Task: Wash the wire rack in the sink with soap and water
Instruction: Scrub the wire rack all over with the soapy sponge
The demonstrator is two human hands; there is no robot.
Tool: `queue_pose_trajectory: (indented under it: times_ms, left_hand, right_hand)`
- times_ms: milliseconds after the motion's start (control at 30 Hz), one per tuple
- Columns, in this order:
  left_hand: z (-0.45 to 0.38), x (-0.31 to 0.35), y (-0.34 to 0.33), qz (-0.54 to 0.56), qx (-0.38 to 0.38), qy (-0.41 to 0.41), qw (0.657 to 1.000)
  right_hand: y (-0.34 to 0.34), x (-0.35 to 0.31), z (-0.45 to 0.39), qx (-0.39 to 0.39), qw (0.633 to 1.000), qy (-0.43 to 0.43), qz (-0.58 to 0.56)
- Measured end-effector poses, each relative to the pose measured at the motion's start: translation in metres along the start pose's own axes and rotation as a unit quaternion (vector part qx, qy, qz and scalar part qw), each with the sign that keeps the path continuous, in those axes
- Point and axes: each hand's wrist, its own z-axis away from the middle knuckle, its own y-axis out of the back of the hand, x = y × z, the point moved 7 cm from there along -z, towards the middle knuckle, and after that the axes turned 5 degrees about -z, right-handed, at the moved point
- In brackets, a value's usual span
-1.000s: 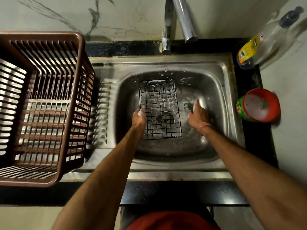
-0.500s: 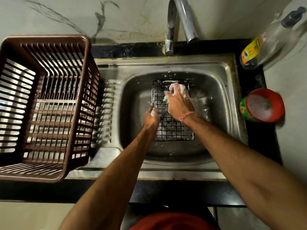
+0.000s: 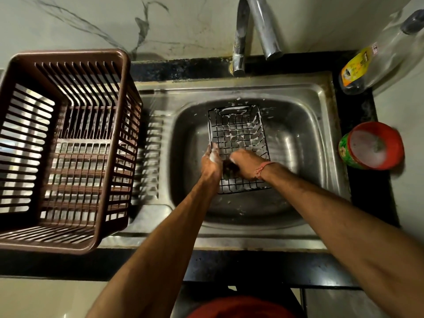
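Sink (image 3: 321,92): steel basin set in the bench; holds the wire rack.
Wire rack (image 3: 237,131): black, foam-flecked, lying in the sink bowl below the tap (image 3: 257,26).
Left hand (image 3: 212,165): soapy, grip clasping the rack's left edge.
Right hand (image 3: 246,165): grip clenched over something dark on the rack; what it is cannot be told.
Brown basket (image 3: 112,143): left of the sink.
Red tub (image 3: 371,145): right of the sink, foamy soap inside.
Bottle (image 3: 376,60): beyond the tub, lying tilted.
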Motion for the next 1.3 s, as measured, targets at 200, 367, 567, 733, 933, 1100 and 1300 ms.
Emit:
queue_pose_trajectory:
  times_ms: [200, 367, 567, 733, 933, 1100, 1300]
  left_hand:
    - [0.002, -0.001, -0.001, -0.002, -0.008, -0.001, 1.000]
    - [0.005, 0.005, -0.004, -0.034, -0.018, -0.032, 0.999]
    - [-0.006, 0.003, 0.006, -0.036, -0.013, -0.045, 0.998]
    - [-0.014, -0.008, 0.005, 0.041, -0.006, 0.021, 0.999]
    - [-0.039, -0.030, 0.006, 0.034, 0.027, 0.007, 0.999]
    - [-0.050, -0.039, 0.006, -0.023, 0.041, -0.028, 0.999]
    - [-0.060, -0.041, 0.007, -0.054, 0.045, -0.048, 0.996]
  right_hand:
    - [0.012, 0.023, -0.009, 0.002, 0.991, -0.062, -0.117]
    - [0.050, 0.038, -0.028, 0.279, 0.934, -0.137, -0.177]
    - [0.028, 0.002, -0.022, 0.190, 0.972, -0.027, -0.138]
    - [-0.025, 0.006, -0.004, -0.002, 0.993, -0.041, -0.114]
    - [-0.034, 0.031, 0.007, 0.006, 0.978, -0.103, -0.179]
    - [-0.027, 0.042, 0.004, 0.095, 0.942, -0.174, -0.272]
    - [-0.024, 0.056, 0.006, 0.186, 0.887, -0.196, -0.373]
